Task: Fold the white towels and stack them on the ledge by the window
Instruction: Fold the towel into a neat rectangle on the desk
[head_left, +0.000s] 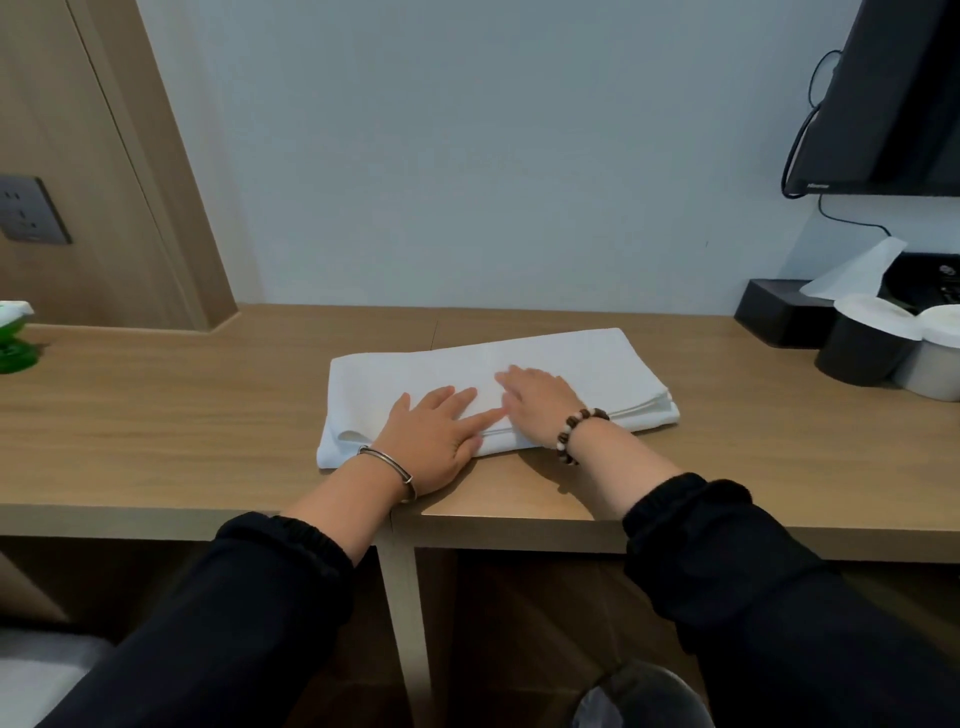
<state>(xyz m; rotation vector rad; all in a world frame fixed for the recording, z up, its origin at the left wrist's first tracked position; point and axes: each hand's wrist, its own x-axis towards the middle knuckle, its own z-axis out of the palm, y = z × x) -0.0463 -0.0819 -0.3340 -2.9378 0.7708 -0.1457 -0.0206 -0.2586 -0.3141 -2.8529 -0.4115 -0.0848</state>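
Centre frame: pressing towel (571, 358) flat with left hand (436, 431) and right hand (540, 401), fingers straight, gripping nothing. Smooth outward, keeping edges aligned.

Towel (545, 364), centre: white cloth, matt, soft-looking w/ fine weave. Desk (156, 415): wood-grain finish, smooth, low sheen. Wall (467, 156), upper centre: smooth matt paint. TV (893, 104), upper right: black plastic, glossy. Bangle (387, 464), lower centre: polished metal. Bracelet (575, 432) just right of it: brown & white beads, slight shine. Sleeves (234, 623), bottom: black matt cloth. Socket plate (31, 210), left edge: grey plastic, satin. Tissue (857, 270), right: thin white paper.
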